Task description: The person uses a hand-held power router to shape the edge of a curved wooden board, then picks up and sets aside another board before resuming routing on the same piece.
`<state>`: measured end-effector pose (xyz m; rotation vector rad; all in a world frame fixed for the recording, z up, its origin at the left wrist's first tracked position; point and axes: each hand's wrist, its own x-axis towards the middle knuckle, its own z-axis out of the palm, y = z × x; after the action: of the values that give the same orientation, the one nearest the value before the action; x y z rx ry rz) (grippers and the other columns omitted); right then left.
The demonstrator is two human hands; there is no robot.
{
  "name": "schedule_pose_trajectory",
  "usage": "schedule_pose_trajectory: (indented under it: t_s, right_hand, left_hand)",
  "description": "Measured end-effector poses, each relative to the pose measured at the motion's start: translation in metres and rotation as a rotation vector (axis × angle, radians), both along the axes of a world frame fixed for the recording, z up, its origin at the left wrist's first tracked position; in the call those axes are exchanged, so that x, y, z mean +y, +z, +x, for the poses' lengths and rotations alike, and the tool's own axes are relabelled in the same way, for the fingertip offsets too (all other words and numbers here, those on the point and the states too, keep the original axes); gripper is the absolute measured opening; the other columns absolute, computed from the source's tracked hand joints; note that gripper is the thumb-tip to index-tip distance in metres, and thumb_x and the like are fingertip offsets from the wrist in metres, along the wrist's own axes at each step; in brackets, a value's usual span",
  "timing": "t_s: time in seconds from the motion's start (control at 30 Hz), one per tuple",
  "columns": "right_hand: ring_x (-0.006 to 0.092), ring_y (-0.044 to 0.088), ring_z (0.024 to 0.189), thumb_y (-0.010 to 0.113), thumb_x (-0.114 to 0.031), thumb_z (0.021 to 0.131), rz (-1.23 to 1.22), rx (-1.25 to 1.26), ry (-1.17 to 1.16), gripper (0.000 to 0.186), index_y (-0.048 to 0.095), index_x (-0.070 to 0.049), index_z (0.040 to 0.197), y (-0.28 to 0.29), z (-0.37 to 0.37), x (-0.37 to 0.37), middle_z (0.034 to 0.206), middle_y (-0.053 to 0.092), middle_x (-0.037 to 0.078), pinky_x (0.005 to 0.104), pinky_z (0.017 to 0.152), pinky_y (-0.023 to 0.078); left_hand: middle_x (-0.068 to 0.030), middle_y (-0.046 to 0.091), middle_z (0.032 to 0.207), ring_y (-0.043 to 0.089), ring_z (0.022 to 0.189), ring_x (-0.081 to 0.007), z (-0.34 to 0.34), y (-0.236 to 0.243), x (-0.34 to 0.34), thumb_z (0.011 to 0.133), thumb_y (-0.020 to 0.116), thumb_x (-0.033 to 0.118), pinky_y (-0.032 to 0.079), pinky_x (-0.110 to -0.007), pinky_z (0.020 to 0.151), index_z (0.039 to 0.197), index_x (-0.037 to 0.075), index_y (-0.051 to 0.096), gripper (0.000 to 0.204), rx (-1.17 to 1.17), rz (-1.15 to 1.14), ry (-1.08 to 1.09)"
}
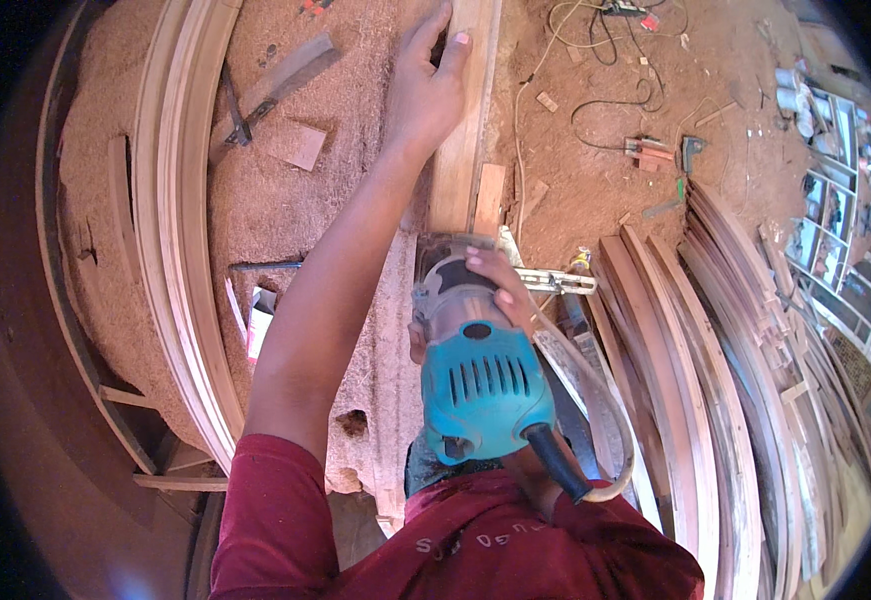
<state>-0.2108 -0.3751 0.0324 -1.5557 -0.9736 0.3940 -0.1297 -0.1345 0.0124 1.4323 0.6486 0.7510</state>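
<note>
While long wooden strips (177, 200) run along the left side of the dusty surface (285, 215), a small white-and-red box (260, 322) sits right of them, with a square offcut (302, 145) nearer the far edge. The left hand (427, 97) rests on a board (458, 170) toward the surface's far edge, thumb spread from the fingers. The teal power tool (485, 385) is at that board's near end, the right hand (495, 285) clamped around its lower housing; whether its base touches the wood, I cannot tell. Beyond the right edge, more long boards (695, 375) lie bunched together.
</note>
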Motion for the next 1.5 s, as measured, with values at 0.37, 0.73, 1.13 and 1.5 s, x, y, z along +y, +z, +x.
schedule_pose_trajectory:
  t_s: [0.37, 0.73, 1.13, 1.5]
  right_hand:
    - [0.0303, 0.06, 0.106, 0.065, -0.026, 0.088, 0.208, 0.315, -0.363, 0.047, 0.049, -0.007, 0.128, -0.047, 0.002, 0.044, 0.12, 0.057, 0.017, 0.0439, 0.092, 0.051]
    - [0.0244, 0.064, 0.099, 0.064, -0.018, 0.09, 0.233, 0.126, -0.317, 0.031, 0.059, -0.003, 0.117, -0.024, 0.078, 0.126, 0.11, 0.065, 0.013, 0.0406, 0.089, 0.053]
    - [0.0206, 0.067, 0.089, 0.084, -0.022, 0.072, 0.321, -0.234, -0.51, 0.051, 0.06, 0.003, 0.11, 0.004, 0.169, 0.212, 0.1, 0.069, 0.011, 0.0362, 0.084, 0.056]
    - [0.0261, 0.064, 0.096, 0.09, -0.033, 0.059, 0.338, -0.294, -0.57, 0.081, 0.051, 0.004, 0.12, 0.024, 0.268, 0.29, 0.108, 0.064, 0.015, 0.0399, 0.085, 0.053]
  left_hand:
    - [-0.0178, 0.059, 0.13, 0.057, 0.121, -0.0254, 0.006, -0.013, 0.0, 0.095, 0.063, 0.017, 0.043, -0.035, 0.104, 0.138, 0.002, 0.055, 0.046, 0.004, -0.149, -0.016]
    - [-0.0144, 0.057, 0.137, 0.05, 0.129, -0.0272, -0.013, -0.009, 0.034, 0.103, 0.029, 0.05, 0.037, -0.045, 0.112, 0.139, 0.0, 0.05, 0.066, -0.221, -0.866, -0.341]
    - [-0.0132, 0.042, 0.15, 0.038, 0.14, -0.0279, 0.003, 0.018, 0.018, 0.104, 0.023, 0.054, 0.027, -0.044, 0.118, 0.148, 0.006, 0.036, 0.067, -0.262, -0.876, 0.056]
    - [-0.0295, 0.043, 0.135, 0.045, 0.125, -0.0472, 0.014, 0.031, 0.0, 0.09, 0.064, 0.032, 0.037, -0.05, 0.107, 0.152, 0.002, 0.028, 0.078, 0.538, 0.337, -0.074]
